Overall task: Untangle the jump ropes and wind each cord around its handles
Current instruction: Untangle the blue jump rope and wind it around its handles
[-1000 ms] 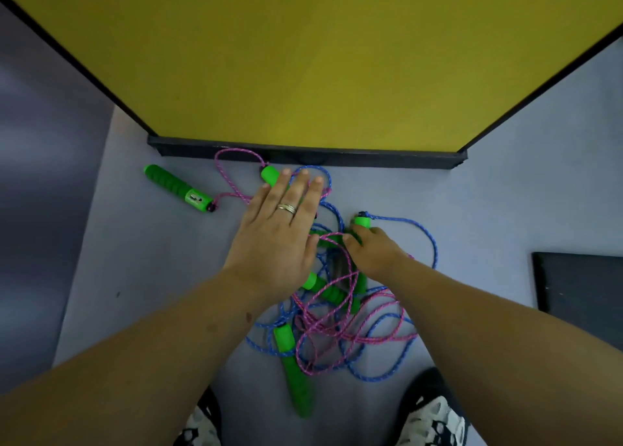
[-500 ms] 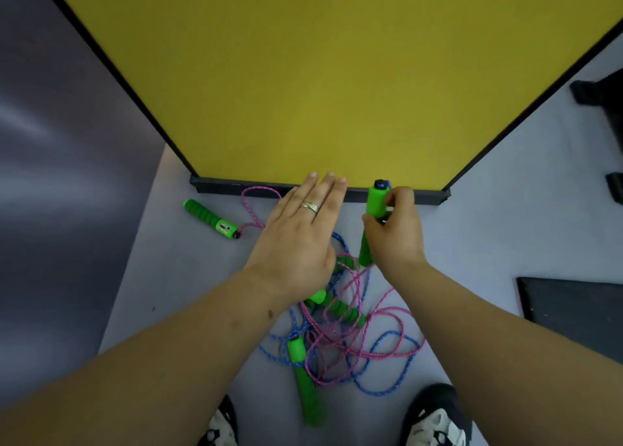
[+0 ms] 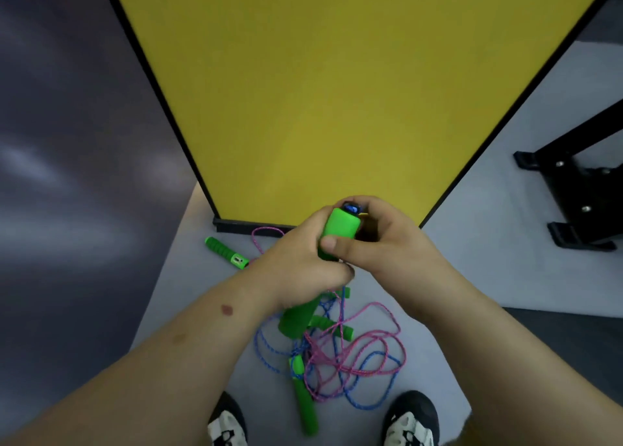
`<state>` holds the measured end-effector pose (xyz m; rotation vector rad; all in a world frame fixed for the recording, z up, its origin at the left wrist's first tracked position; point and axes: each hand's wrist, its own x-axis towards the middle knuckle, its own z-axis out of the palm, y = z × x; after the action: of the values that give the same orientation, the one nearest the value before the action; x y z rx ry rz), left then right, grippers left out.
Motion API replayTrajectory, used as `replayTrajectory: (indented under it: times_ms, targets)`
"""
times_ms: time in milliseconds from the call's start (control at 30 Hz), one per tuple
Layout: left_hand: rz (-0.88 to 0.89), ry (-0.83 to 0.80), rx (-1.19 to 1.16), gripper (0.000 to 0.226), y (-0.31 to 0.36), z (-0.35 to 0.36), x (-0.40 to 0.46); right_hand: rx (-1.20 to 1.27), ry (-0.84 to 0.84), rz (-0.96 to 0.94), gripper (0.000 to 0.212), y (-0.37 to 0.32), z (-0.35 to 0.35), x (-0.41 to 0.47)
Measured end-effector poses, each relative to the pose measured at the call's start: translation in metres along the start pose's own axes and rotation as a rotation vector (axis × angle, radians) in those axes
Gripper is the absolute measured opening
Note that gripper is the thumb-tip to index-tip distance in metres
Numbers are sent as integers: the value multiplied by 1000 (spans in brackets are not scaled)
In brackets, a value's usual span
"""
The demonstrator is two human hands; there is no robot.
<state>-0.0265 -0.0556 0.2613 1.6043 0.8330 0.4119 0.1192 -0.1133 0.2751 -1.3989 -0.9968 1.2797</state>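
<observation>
Handle (image 3: 338,233) upright — between fingers (image 3: 328,243) of both hands.

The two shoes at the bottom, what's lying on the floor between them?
In the head view, a green handle lies between the left shoe and the right shoe, with loops of the blue cord and pink cord.

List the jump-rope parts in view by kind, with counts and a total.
green handles: 4, one gripped by left hand and right hand
pink cord: 1
blue cord: 1
Total: 6
</observation>
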Motion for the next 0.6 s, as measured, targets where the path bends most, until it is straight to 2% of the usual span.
replayTrajectory:
  times_ms: [100, 167, 267, 433, 600]
  targets:
    - [-26, -19, -45, 33, 18, 0, -4, 29, 70, -48, 25, -12, -3, -6]
    - [-82, -54, -156, 25, 22, -1, -2, 6, 110, -67, 16, -12, -1, -5]
    - [-195, -65, -275, 17, 15, -5, 3, -27, 118, -26, 14, -4, 0, 3]
    - [-287, -65, -472, 15, 8, -16, 19, 130, -17, 103, 26, 13, -18, 20]
    - [-353, -134, -587, 28, -1, -15, 22, 168, -100, 109, 28, 25, -25, 19]
